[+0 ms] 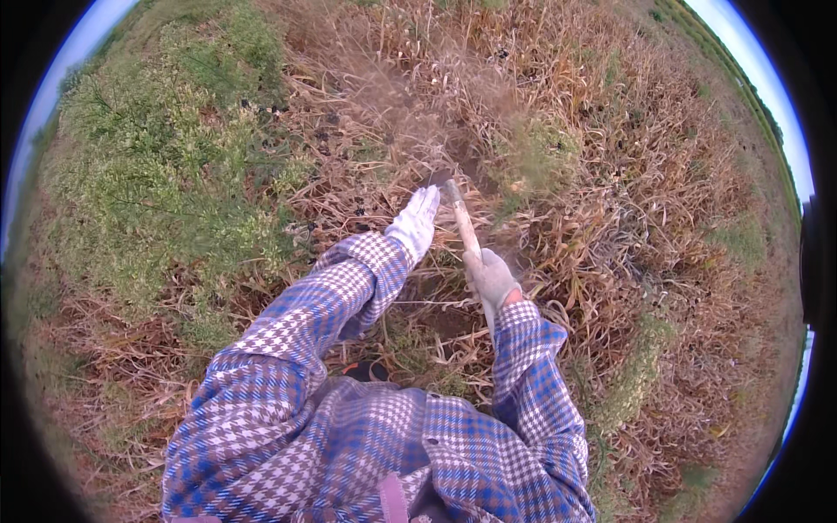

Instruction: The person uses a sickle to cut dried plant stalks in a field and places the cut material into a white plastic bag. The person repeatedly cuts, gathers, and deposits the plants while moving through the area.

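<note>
In a whitish work glove, my left hand (pixel 416 221) reaches forward with its fingers extended and close together. Its palm side is hidden, so I cannot tell whether it touches any stalks. My right hand (pixel 495 278), also gloved, grips the worn wooden handle (pixel 465 225) of a bladed hand tool. The lower end of that handle runs back along my right forearm. At its far end a dark metal blade (pixel 439 177) points left, just beyond my left fingertips. Whether this is a sickle or a hoe is unclear. Dry stalks (pixel 477 196) surround the blade.
Feathery green weeds (pixel 170 176) stand thickly at the left. Dry, tangled brown plants (pixel 628 216) spread ahead and to the right, with a leafy green stem (pixel 631 382) at the lower right. Dark seed heads (pixel 322 136) dot the growth. Near my body a dark shoe (pixel 366 371) partly shows.
</note>
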Demonstrator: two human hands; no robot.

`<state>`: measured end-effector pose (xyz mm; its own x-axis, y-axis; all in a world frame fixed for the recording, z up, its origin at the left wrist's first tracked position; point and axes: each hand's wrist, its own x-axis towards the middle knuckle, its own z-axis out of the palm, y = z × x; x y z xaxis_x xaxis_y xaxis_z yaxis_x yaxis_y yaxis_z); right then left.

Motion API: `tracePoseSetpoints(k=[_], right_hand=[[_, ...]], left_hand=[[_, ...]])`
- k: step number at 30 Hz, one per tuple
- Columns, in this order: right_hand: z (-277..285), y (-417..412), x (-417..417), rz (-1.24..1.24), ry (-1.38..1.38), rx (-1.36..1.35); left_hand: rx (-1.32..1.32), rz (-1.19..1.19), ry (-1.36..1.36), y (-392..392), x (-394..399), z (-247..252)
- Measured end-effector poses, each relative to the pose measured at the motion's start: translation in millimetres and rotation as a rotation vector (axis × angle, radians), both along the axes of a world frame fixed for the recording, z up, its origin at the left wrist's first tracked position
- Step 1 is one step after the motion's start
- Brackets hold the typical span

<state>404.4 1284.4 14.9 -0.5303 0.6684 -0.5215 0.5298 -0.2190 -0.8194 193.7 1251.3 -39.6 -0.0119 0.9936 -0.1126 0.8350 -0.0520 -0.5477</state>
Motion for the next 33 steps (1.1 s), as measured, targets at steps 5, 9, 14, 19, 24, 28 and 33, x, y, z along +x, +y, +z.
tracePoseSetpoints(k=[5, 9, 14, 19, 24, 28, 33], right_hand=[[10.7, -41.0, 43.3, 0.005, -0.009, -0.125], [13.5, -54.5, 59.4, -0.046, 0.015, -0.217], [11.8, -77.4, 67.2, 0.035, -0.055, -0.205], [-10.6, -82.7, 72.8, -0.001, -0.100, -0.203], [-3.3, -112.4, 83.8, -0.133, -0.113, -0.193], [35.8, -179.5, 150.0, -0.429, -0.068, -0.254], [33.9, -241.4, 210.5, -0.504, -0.262, -0.201]], left_hand=[[-0.153, 0.025, -0.105, 13.0, -4.8, -0.2], [-0.453, 0.121, -0.427, -1.4, 9.6, 59.9], [-0.604, 0.242, -0.574, -12.2, -1.9, 55.7], [-0.605, 0.222, -0.669, -28.3, 22.5, 74.3], [-0.505, 0.025, -0.554, -22.1, 51.0, 66.4], [-0.549, -0.009, -0.714, -33.4, 109.7, 59.1], [-0.584, -0.083, -0.813, -83.8, 156.9, 99.2]])
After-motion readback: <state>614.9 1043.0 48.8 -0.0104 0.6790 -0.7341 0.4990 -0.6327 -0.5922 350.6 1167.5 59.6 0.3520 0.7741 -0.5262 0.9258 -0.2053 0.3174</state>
